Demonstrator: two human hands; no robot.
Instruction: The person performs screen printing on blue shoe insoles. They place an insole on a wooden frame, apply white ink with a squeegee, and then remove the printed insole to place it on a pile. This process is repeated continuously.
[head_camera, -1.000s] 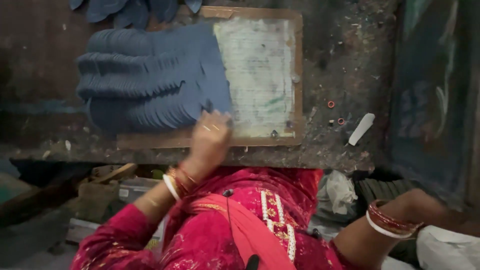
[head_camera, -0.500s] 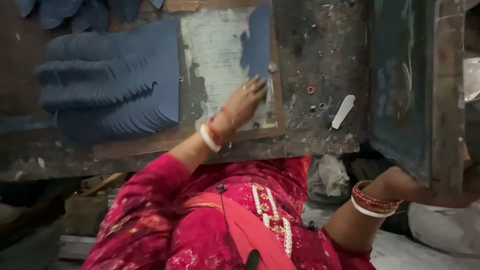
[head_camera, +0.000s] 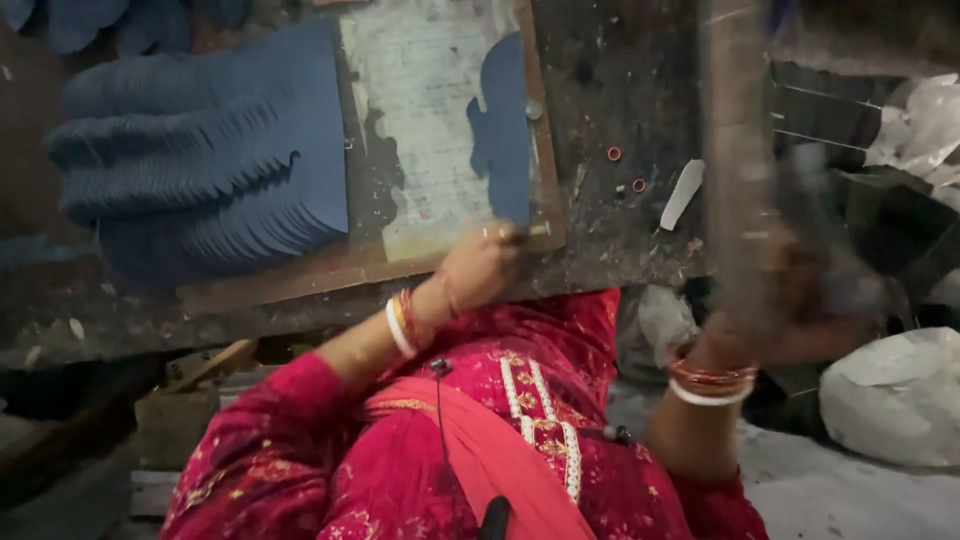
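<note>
My left hand (head_camera: 478, 268) rests at the near edge of a wooden board (head_camera: 350, 268) and pinches the lower corner of a single blue cut-out piece (head_camera: 505, 130). That piece lies along the right side of the board's pale, worn sheet (head_camera: 425, 130). A fanned stack of the same blue pieces (head_camera: 200, 170) covers the board's left part. My right hand (head_camera: 790, 300), blurred by motion, is raised to the right and closed around a long brown bar-like thing (head_camera: 735, 150) that stands upright in the view.
The dark, scuffed workbench (head_camera: 620, 90) carries two small orange rings (head_camera: 614, 153) and a white strip (head_camera: 683, 195) to the right of the board. White bags (head_camera: 900, 395) lie at the lower right. More blue pieces (head_camera: 60, 20) sit at the top left.
My left hand carried one blue piece from the stack across to the board's right side. My right hand came up from beside my body, holding the long bar.
</note>
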